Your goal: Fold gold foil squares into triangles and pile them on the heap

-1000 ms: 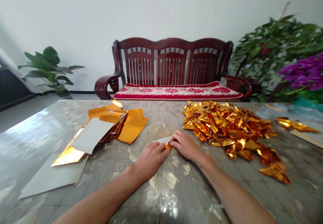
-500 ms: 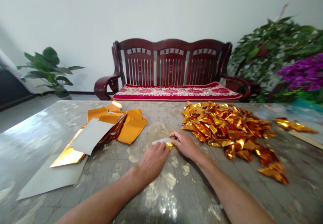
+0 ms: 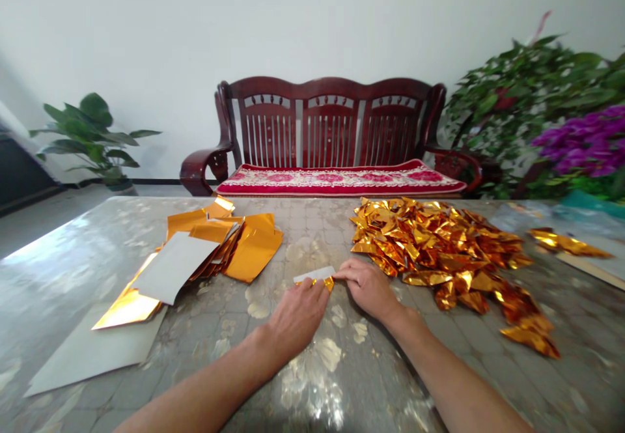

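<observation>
A small sheet of gold foil paper lies partly folded on the table in front of me, its pale back up and a gold strip along its near edge. The fingers of my left hand are closed together and press on that gold edge, covering part of it. From the right, my right hand has its forefinger and thumb at the sheet's right corner, with the other fingers curled under. Some of the fold is hidden by my fingers.
Loose gold foil sheets lie piled at the left, with a pale sheet on top. A heap of folded gold foil pieces spreads at the right. Clear plastic and a flat board are farther right. A wooden bench stands behind the table.
My right hand has shifted slightly right and down, its forefinger now reaching to the sheet's corner. More of the gold near edge shows beside my left fingers, which stay nearly in place.
</observation>
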`<state>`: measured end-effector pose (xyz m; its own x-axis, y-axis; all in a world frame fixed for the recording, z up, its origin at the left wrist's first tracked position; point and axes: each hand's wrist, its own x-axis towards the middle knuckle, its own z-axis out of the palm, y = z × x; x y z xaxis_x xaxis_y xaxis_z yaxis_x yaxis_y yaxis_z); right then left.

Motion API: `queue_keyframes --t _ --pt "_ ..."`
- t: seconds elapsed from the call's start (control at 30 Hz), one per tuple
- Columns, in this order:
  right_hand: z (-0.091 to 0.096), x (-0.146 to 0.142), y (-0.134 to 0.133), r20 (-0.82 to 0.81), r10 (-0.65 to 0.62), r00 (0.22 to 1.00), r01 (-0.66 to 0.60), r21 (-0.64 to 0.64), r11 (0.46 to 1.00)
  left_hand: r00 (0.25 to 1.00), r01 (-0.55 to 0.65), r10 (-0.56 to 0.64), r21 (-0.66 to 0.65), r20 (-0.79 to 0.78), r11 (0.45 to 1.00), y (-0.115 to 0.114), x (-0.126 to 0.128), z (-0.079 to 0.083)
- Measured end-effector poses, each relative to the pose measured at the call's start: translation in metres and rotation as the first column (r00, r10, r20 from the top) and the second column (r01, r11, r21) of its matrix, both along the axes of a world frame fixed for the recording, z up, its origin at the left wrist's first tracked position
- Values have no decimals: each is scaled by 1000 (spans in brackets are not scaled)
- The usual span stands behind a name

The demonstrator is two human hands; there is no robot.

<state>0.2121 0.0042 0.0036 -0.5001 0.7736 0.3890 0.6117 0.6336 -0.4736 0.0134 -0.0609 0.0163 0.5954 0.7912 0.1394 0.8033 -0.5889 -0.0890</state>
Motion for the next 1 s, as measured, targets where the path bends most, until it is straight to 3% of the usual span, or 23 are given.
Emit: queue_keyframes --t 0.27,0.5,0.67,0.8,1.0 --pt "15 -15 -13 297 -57 953 24 114 993 998 55 -55 16 2 998 -1 -5 1" --pt "20 -18 -7 313 -42 949 18 78 997 988 94 -88 -41 131 995 -2 -15 1" --pt "16 -17 -5 311 -61 948 29 105 994 932 -21 69 -138 355 990 1 -25 -5" --pt "14 -19 -8 305 -83 949 40 142 989 926 -63 106 -127 362 990 3 -26 -10" --pt "12 -22 -9 273 -52 961 5 168 986 948 16 26 -128 318 992 1 -26 -1"
